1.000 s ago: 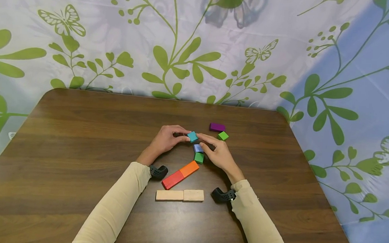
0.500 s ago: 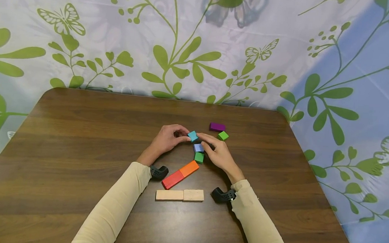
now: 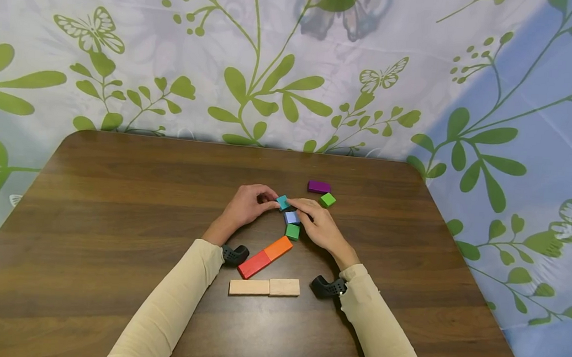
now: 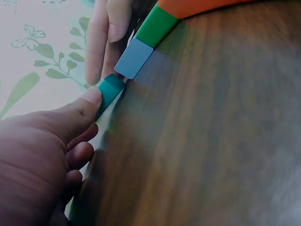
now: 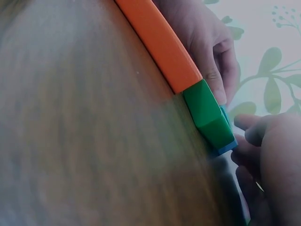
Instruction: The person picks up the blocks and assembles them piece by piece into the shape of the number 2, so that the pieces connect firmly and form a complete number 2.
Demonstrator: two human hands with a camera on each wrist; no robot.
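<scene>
A teal block (image 3: 282,202) is pinched between the thumb and fingers of my left hand (image 3: 247,204), just beyond the pale blue block (image 3: 291,217). In the left wrist view, the thumb (image 4: 91,97) presses the teal block (image 4: 109,90) at its side. My right hand (image 3: 320,225) reaches in from the other side, its nearly straight index finger at the teal block's edge and its thumb beside the pale blue block. A green block (image 3: 292,232) adjoins the pale blue one on the near side. In the right wrist view, the green block (image 5: 209,113) partly hides the blue ones.
An orange block (image 3: 278,248) and a red block (image 3: 254,265) lie end to end, slanting nearer. Two plain wooden blocks (image 3: 264,287) form a row in front. A purple block (image 3: 319,187) and a light green block (image 3: 327,199) lie behind the right hand on the brown table (image 3: 115,200).
The teal block has turned slightly and shifted a little toward the pale blue block. My right index finger has moved slightly left along it. The other blocks stay put.
</scene>
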